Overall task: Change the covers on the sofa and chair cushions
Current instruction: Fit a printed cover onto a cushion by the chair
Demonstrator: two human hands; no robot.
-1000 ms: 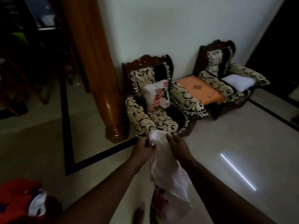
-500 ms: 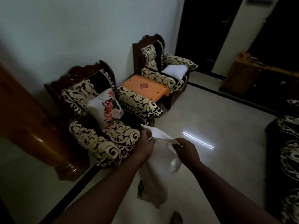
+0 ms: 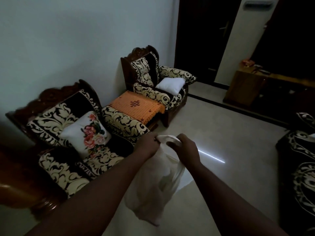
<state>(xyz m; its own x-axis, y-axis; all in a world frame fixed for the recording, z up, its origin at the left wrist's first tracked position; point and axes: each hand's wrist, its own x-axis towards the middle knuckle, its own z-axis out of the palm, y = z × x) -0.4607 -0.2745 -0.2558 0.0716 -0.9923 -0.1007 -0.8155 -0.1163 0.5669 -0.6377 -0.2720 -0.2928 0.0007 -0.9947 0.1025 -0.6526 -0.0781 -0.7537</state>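
Gripping top edge of white cushion cover [image 3: 158, 181], left hand [image 3: 147, 145] and right hand [image 3: 186, 148] both curl fingers round bunched fabric; cover hangs limp between forearms above pale floor [image 3: 230, 150]. Floral cushion [image 3: 85, 133] leans upright on near armchair [image 3: 71, 133]. Bare white cushion [image 3: 170, 85] lies on seat of far armchair [image 3: 153, 79]. Small bench under orange cloth [image 3: 136, 106] sits between armchairs. Patterned sofa [image 3: 300, 167] at right edge. Room dim.

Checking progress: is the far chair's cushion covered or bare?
Bare: the white cushion on the far armchair shows no print, unlike the floral cushion.
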